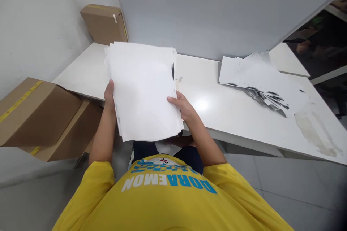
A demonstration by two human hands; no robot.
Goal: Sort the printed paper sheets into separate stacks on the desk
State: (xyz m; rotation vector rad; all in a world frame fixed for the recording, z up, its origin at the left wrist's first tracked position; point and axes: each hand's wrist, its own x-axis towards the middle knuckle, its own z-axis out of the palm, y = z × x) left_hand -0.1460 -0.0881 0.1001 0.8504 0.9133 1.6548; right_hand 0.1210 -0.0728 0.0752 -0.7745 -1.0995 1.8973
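I have the left hand [108, 94] gripping the left edge of a stack of white paper [145, 94], thumb at the rim and fingers hidden behind it, while the right hand [183, 105] pinches the opposite edge, thumb over the top sheet. The stack sits between my 2 hands, held up over the near edge of the white table [200, 68], its sheets slightly uneven, with dark marks along the right border. Farther right I see a fanned pile of sheets [252, 75] with blackened edges, then a brownish stain [317, 133]. At the far left corner, 1 cardboard box [104, 23] stands near the wall; 2 taped boxes [40, 112] sit left of the table.
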